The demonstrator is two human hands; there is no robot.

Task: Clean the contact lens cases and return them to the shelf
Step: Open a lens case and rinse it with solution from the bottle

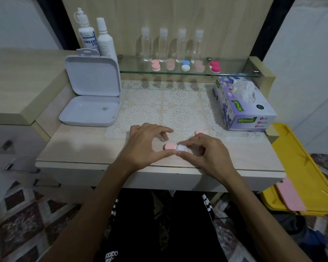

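A contact lens case (175, 146) lies near the desk's front edge, one well capped in pink, the other well white and uncapped. My left hand (146, 142) curls over its pink end, thumb against the case. My right hand (206, 151) pinches the white well between thumb and forefinger. A loose pink cap (200, 131) lies on the lace mat just beyond my right hand. Several more cases sit on the glass shelf (133, 71): pink (156, 65), peach (171, 64), blue and white (185, 65), peach (199, 65) and magenta (215, 66).
An open white plastic box (91, 103) stands at the left with two solution bottles (96, 37) behind it. Several clear bottles (172, 44) line the shelf's back. A tissue box (242, 103) sits at the right. A yellow tray (309, 174) lies beside the desk.
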